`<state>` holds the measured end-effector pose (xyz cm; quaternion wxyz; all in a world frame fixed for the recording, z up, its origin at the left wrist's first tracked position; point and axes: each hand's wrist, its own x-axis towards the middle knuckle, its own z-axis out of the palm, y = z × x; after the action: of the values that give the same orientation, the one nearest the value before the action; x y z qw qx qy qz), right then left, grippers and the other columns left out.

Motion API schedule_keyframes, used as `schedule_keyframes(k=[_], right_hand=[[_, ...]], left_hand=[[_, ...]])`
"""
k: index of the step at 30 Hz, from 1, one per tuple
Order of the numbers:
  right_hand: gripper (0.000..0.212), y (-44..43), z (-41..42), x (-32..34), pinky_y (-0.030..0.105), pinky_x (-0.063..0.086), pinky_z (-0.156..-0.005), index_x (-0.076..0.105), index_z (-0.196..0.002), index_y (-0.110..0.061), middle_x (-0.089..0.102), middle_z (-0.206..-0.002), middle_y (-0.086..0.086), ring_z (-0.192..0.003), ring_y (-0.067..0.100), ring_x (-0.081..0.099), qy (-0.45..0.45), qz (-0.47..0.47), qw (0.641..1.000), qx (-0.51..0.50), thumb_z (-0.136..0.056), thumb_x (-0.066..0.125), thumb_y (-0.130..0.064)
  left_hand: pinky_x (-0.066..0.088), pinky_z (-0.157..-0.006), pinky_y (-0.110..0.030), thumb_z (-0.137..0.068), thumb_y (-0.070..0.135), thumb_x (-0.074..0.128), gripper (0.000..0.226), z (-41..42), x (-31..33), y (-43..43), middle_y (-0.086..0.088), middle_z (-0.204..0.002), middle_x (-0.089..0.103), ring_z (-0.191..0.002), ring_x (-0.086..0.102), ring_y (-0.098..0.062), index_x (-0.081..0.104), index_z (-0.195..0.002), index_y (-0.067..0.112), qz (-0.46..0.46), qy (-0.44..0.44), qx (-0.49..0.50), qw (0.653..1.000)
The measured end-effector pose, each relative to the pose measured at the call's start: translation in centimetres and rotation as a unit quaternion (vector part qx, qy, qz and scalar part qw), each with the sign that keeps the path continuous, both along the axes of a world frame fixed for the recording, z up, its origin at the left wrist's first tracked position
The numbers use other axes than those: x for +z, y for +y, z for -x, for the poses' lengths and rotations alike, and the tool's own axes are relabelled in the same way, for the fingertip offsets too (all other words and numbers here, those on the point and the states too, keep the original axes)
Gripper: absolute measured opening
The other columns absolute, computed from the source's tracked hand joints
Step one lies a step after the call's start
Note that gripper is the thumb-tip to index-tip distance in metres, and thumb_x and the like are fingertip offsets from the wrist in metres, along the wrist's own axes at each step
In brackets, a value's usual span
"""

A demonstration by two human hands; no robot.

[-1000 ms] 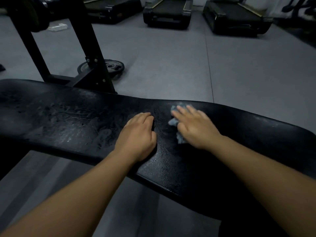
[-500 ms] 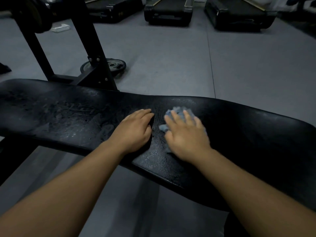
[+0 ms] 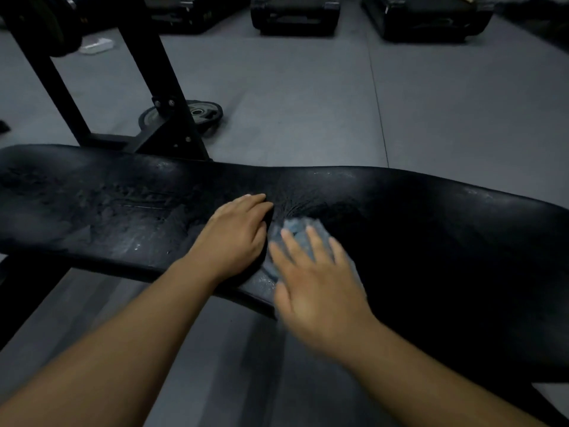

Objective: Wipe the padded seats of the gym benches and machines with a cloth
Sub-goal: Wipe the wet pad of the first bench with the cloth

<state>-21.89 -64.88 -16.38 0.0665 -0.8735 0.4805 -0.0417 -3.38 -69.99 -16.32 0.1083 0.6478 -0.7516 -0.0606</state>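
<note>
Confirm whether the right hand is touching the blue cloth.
Touching. Head view: the right hand lies flat on the cloth, fingers spread over it, on the bench pad.

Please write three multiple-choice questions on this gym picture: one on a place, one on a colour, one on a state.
1. Where does the round black weight plate lie? A on the black padded bench seat; B on the grey floor; C on a table.
2. What colour is the crumpled cloth under the right hand? A red; B yellow; C pale blue.
3. How is the left hand? A flat on the seat; B gripping the cloth; C raised in air.
Answers: B, it lies on the floor behind the black frame post; C, blue shows beyond the hand; A, its palm rests on the padding.
</note>
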Motion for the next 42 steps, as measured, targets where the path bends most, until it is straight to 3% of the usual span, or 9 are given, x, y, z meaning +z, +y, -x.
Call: schedule_keyframes(k=[3,9,12,15,21,27,32,38,42], right_hand=[[0.063,2.1,3.1,-0.1,0.052,0.031,-0.116,0.047,-0.148,-0.029,0.038,-0.159,-0.002,-0.148,0.028,0.032,0.001,-0.014,1.0,0.018,-0.088,0.036,-0.045],[0.072,-4.5,-2.1,0.3,0.054,0.006,-0.122,0.021,-0.158,-0.029,0.008,-0.168,-0.001,-0.154,0.031,0.001,0.01,-0.024,0.99,-0.14,-0.088,0.015,-0.047],[0.071,-0.5,-4.0,-0.3,0.055,0.023,-0.119,0.044,-0.15,-0.019,0.033,-0.161,0.003,-0.15,0.033,0.025,-0.01,0.002,0.996,-0.087,-0.084,0.035,-0.043],[0.069,1.5,-1.5,-0.6,0.051,0.031,-0.112,0.054,-0.143,-0.026,0.042,-0.156,-0.001,-0.145,0.028,0.038,-0.011,0.011,0.997,-0.079,-0.076,0.046,-0.041],[0.068,-5.1,-4.6,0.1,0.054,0.019,-0.12,0.034,-0.155,-0.027,0.027,-0.164,0.002,-0.152,0.032,0.018,0.027,0.006,0.962,-0.271,-0.089,0.027,-0.044],[0.072,0.5,-3.6,0.4,0.05,0.031,-0.113,0.045,-0.149,-0.028,0.035,-0.16,-0.002,-0.148,0.027,0.03,0.033,-0.026,0.988,-0.15,-0.078,0.045,-0.038],[0.075,-10.5,-5.3,0.3,0.051,0.009,-0.121,0.021,-0.158,-0.031,0.012,-0.168,-0.002,-0.154,0.028,0.004,0.034,-0.028,0.959,-0.28,-0.085,0.009,-0.048],[0.069,-5.7,-5.8,0.3,0.045,0.008,-0.124,0.028,-0.156,-0.032,0.016,-0.166,-0.006,-0.154,0.021,0.007,-0.011,-0.037,0.995,-0.094,-0.088,0.019,-0.043],[0.073,-12.5,-2.9,0.3,0.045,0.01,-0.122,0.024,-0.156,-0.035,0.013,-0.167,-0.007,-0.154,0.022,0.006,0.027,-0.029,0.979,-0.201,-0.085,0.012,-0.047]], left_hand=[[0.031,-0.117,-0.043,-0.091,0.037,0.029,0.06,-0.5,-0.1,-0.2,-0.006,-0.151,0.046,-0.141,0.04,-0.027,0.053,-0.141,0.014,0.013,-0.005,-0.018,1.0],[0.043,-0.105,-0.05,-0.09,0.039,0.032,0.056,-1.4,-0.5,-2.0,-0.003,-0.141,0.054,-0.131,0.049,-0.028,0.057,-0.135,0.018,0.029,-0.018,-0.054,0.998],[0.031,-0.117,-0.051,-0.095,0.041,0.028,0.059,-2.5,-1.3,-2.7,-0.005,-0.152,0.044,-0.145,0.033,-0.032,0.049,-0.144,0.017,0.015,-0.013,-0.088,0.996],[0.03,-0.116,-0.052,-0.097,0.04,0.029,0.057,-3.0,-1.6,-3.1,-0.006,-0.153,0.042,-0.145,0.03,-0.033,0.047,-0.146,0.017,0.013,-0.009,-0.104,0.994],[0.032,-0.116,-0.052,-0.091,0.025,0.031,0.057,-3.0,-2.0,-3.0,-0.01,-0.15,0.047,-0.143,0.034,-0.036,0.053,-0.14,0.008,0.032,0.063,-0.086,0.994],[0.029,-0.118,-0.051,-0.086,0.018,0.029,0.06,-3.5,-1.8,-3.0,-0.012,-0.15,0.046,-0.144,0.033,-0.036,0.053,-0.139,0.004,0.021,0.094,-0.098,0.991],[0.028,-0.117,-0.046,-0.084,0.017,0.028,0.061,-3.4,-2.3,-3.3,-0.017,-0.147,0.048,-0.141,0.038,-0.036,0.054,-0.136,0.002,0.037,0.112,-0.086,0.989],[0.021,-0.115,-0.037,-0.084,0.013,0.031,0.059,-3.7,-2.3,-3.3,-0.018,-0.147,0.049,-0.14,0.042,-0.032,0.053,-0.137,-0.001,0.054,0.147,-0.05,0.986],[0.026,-0.118,-0.037,-0.086,-0.001,0.043,0.052,-3.0,-1.8,-2.8,-0.017,-0.149,0.045,-0.142,0.038,-0.032,0.052,-0.137,0.0,0.043,0.137,-0.04,0.989]])
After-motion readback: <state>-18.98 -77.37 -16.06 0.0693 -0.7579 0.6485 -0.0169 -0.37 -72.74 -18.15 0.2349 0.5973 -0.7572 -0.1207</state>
